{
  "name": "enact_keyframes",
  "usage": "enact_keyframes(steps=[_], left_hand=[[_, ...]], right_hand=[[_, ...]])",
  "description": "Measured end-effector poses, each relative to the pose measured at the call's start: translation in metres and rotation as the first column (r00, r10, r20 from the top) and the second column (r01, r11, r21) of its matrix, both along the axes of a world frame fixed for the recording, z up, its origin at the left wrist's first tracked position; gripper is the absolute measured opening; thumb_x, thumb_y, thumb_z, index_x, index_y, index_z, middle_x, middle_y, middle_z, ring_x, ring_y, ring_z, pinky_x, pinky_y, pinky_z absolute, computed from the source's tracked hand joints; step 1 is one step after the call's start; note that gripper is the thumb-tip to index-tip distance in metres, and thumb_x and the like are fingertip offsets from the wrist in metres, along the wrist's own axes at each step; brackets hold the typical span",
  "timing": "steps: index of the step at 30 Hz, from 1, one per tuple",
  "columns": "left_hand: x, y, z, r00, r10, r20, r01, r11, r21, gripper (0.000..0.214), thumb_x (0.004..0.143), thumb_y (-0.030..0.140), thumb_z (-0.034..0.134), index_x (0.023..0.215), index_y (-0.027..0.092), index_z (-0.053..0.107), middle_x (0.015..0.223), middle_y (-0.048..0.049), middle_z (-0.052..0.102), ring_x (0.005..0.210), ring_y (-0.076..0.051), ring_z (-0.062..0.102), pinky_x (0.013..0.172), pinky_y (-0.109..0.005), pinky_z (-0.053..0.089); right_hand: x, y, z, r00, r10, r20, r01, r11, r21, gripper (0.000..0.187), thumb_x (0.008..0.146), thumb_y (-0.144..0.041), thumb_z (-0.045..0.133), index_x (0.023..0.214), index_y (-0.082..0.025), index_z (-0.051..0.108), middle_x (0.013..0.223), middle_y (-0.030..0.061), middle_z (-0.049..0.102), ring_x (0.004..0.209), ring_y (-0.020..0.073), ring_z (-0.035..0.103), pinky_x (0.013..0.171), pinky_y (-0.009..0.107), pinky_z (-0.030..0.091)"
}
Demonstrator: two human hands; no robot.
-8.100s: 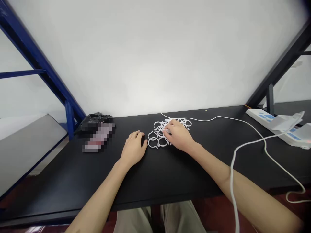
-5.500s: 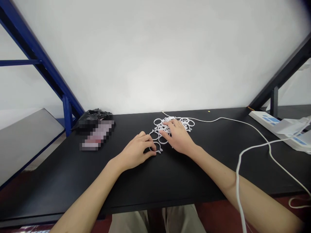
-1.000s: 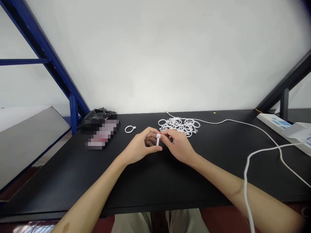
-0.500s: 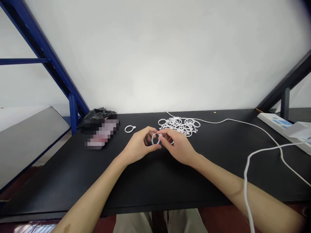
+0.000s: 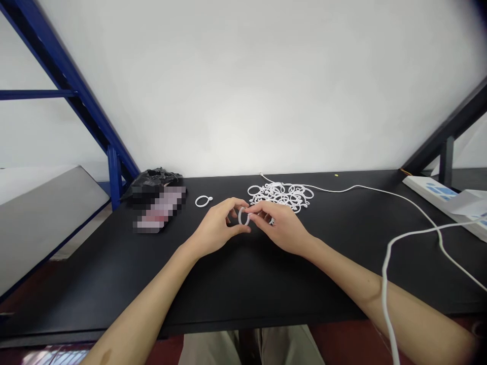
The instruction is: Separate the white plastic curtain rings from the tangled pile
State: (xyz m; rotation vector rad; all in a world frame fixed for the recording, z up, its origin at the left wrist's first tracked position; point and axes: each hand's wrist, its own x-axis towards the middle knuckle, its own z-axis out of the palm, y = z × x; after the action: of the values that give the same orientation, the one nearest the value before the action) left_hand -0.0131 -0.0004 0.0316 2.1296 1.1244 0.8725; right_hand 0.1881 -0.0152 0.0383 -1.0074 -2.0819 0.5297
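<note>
I see the left hand (image 5: 216, 227) half-curled, thumb and fingers about a white ring (image 5: 240, 217). My right hand (image 5: 284, 228), fingers bent, pinches its right side.

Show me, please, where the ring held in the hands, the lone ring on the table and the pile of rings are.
Held ring (image 5: 240, 217): head view, left side of its band.
Lone ring (image 5: 210, 198): head view, its small knob.
Pile of rings (image 5: 274, 193): head view, near its middle.

Crumpled black bag (image 5: 158, 176) sat rear left on black table (image 5: 114, 294), blurred pinkish item (image 5: 162, 209) just beside. White cable (image 5: 355, 186) trailed rightward. Blue-marked white panel (image 5: 437, 189) lay far right, pale sheet (image 5: 466, 204) atop.
</note>
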Motion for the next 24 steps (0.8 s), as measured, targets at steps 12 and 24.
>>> enact_keyframes(steps=[12,24], left_hand=[[-0.012,0.011,-0.008,0.926,0.336,-0.173,-0.266,0.905,0.333,0.036,0.088,0.031,0.058,0.124,0.026,0.055,0.119,-0.0062,0.060,0.110,-0.026,0.053,0.091,-0.039,0.046],[-0.030,0.026,-0.019,0.645,0.644,-0.411,-0.481,0.760,0.437,0.041,0.088,0.039,0.053,0.123,0.018,0.062,0.120,-0.0190,0.059,0.113,-0.040,0.047,0.090,-0.054,0.040]], right_hand=[[0.000,-0.001,-0.006,0.972,-0.152,0.178,0.128,0.982,0.140,0.018,0.092,-0.031,0.058,0.107,-0.021,0.062,0.086,0.0020,0.068,0.072,0.0143,0.061,0.067,0.028,0.047],[0.007,0.007,-0.014,0.833,-0.134,0.537,-0.010,0.967,0.256,0.013,0.092,-0.016,0.053,0.092,-0.019,0.066,0.088,0.0052,0.066,0.086,0.0209,0.057,0.081,0.037,0.042]])
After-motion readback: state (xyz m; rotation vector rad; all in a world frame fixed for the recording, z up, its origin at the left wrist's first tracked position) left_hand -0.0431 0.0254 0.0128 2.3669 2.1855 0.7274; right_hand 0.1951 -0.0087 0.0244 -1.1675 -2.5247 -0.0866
